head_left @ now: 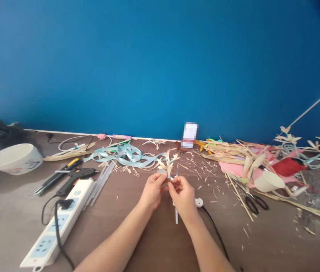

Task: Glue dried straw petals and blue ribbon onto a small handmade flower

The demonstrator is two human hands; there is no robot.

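Both hands meet over the middle of a brown table (148, 241). My left hand (152, 190) pinches the base of a small pale straw flower sprig (167, 163) that stands up above the fingers. My right hand (183, 196) is closed on a thin light-blue ribbon strip (176, 216) at the sprig's stem; the strip hangs down past the hand towards me. The fingertips of both hands touch around the stem.
A white power strip (60, 223) with a black plug lies at left, beside a black glue gun (73, 178), glue sticks and a yellow-black cutter (60, 173). A white bowl (14, 158) sits far left. Blue ribbon (125, 155) is piled behind. Scissors (252, 202), a white cup (269, 181) and straw scraps lie right.
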